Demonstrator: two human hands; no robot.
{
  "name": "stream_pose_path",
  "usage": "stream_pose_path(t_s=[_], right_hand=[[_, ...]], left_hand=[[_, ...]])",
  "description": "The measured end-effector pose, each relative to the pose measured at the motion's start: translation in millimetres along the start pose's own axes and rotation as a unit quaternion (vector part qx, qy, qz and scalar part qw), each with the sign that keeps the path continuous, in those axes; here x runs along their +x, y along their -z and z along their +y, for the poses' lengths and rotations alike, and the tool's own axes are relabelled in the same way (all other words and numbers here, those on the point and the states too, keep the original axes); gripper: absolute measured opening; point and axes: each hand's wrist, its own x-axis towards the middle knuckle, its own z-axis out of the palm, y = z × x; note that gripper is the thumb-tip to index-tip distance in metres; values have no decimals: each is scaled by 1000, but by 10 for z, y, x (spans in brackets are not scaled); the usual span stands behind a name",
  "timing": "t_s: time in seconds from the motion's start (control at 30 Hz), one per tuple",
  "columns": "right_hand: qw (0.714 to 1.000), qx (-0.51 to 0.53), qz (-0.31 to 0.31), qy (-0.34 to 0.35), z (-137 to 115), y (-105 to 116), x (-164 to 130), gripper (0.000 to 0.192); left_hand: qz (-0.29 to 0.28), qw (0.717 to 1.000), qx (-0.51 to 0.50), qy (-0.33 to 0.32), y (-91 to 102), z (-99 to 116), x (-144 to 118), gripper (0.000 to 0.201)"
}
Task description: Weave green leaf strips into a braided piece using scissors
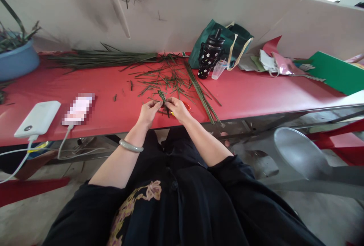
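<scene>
Pinching a small woven leaf piece [162, 98] between them, left hand [148, 112] and right hand [178, 109] work near the red table's front edge [113, 124], bare surface to the left

A long red table [256, 94] runs along the wall, and it's littered with green leaf strips [167, 79], a tidy bundle of long leaves [99, 58] at the back. On the left sit a white power bank [38, 119], a phone [78, 108] and a blue basin [17, 60]. To the right, a black flowered bottle [209, 58], a green bag [224, 41] and green card [338, 73].
</scene>
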Motion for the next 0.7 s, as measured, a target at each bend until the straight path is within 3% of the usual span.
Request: stream_pose_path(t_s=[0.13, 0.3, 0.7], right_hand=[[997, 63, -33, -19, 15, -26, -28, 20], [999, 44, -1, -15, 115, -59, -2, 16], [999, -17, 36, -6, 263, -20, 89, 18]], left_hand=[[-31, 990, -101, 92, -6, 17, -17, 32], [-24, 985, -90, 149, 6, 16, -5, 37], [35, 990, -43, 127, -18, -26, 58, 39]])
